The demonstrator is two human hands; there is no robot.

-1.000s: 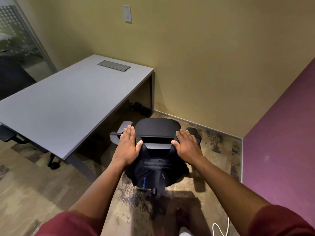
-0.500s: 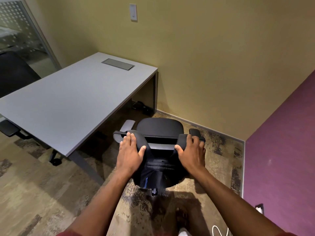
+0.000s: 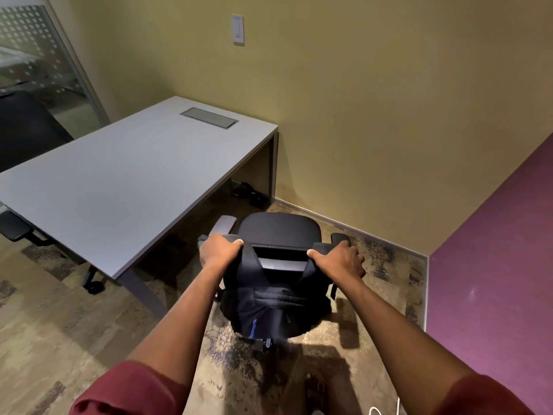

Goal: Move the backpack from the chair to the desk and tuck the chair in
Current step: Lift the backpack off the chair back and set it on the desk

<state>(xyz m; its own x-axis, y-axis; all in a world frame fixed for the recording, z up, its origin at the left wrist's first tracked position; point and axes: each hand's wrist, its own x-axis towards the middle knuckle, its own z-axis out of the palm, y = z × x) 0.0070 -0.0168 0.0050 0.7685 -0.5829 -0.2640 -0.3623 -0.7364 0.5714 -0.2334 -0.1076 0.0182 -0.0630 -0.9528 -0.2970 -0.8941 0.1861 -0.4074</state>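
Both sets of fingers (image 3: 214,245) were clamped on the backpack (image 3: 269,304), left hand (image 3: 220,250) and right hand (image 3: 339,262) each on a shoulder strap. The pack hung off the chair (image 3: 279,230) back. Best to lift straight up, level, then swing left to the bare tabletop (image 3: 119,187). The pack's underside was hidden.

**Desk and floor: surfaces and their loads**

Grey desk (image 3: 119,187): flat top, one recessed grey cable hatch (image 3: 209,117) near the wall end. Mottled brown carpet floor (image 3: 74,339): bears the desk's legs, a black office chair (image 3: 279,232) beside the desk's corner, a second dark chair (image 3: 27,136) behind the desk, and a white cable (image 3: 386,408) at the near edge.
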